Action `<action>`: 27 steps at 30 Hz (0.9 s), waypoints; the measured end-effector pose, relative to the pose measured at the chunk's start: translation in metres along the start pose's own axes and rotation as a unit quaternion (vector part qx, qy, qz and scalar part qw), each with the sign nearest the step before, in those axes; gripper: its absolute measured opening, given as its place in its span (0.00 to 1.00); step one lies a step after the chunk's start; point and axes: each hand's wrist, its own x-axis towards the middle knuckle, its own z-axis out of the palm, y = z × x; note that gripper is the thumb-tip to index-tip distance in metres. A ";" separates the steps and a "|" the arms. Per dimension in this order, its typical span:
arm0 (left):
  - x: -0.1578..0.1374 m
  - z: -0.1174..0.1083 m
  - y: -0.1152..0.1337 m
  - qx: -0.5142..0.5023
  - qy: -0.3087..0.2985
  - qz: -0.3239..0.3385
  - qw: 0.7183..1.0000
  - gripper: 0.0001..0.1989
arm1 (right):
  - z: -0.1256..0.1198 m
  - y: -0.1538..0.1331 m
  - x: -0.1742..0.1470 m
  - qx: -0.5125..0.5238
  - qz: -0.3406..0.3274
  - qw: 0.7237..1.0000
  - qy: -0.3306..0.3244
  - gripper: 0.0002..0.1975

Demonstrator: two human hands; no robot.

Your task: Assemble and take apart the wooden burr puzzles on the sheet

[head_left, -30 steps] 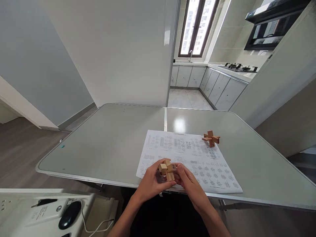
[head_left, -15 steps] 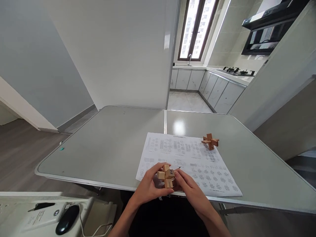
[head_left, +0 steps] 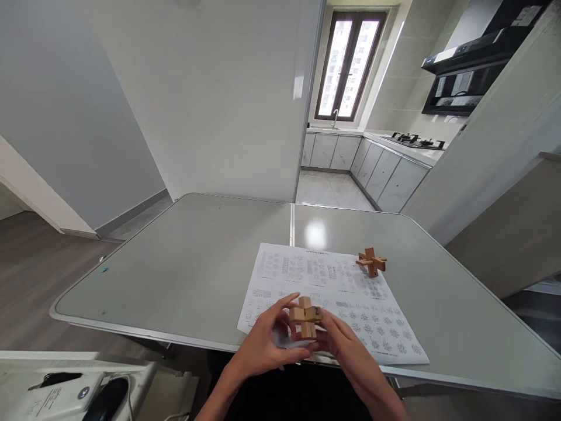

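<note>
A light wooden interlocking burr puzzle [head_left: 307, 321], shaped like a cross of short bars, is held above the front edge of the table. A dark "2" is marked on its right-hand bar. My right hand [head_left: 346, 345] grips it from the right, with the thumb along that bar. On the other side, my left hand [head_left: 267, 339] curves around the puzzle, thumb and index finger spread apart with a gap to the wood. Its other fingers are partly hidden behind the puzzle. Under both hands lies a printed sheet [head_left: 280, 263] with rows of small diagrams.
A second, darker wooden burr puzzle [head_left: 371, 263] stands on the sheet's upper right corner. The grey table [head_left: 184, 263] has a seam down its middle. At lower left, a white surface [head_left: 131, 380] holds a black mouse [head_left: 107, 400] and a white device [head_left: 61, 397].
The puzzle has moved slightly right with my right hand and turned a little. My left thumb and index finger have opened away from it. The view has tilted up slightly.
</note>
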 end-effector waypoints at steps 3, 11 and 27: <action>0.002 0.002 -0.002 -0.026 0.011 -0.011 1.000 0.43 | -0.034 -0.003 0.010 -0.114 -0.076 0.985 0.101 0.31; 0.002 0.003 -0.001 0.003 0.011 -0.025 1.000 0.26 | -0.147 -0.005 0.034 -0.445 -0.194 0.790 0.375 0.26; 0.003 0.003 0.006 0.019 0.019 -0.026 0.999 0.19 | -0.185 0.004 0.047 -0.483 -0.191 0.743 0.422 0.28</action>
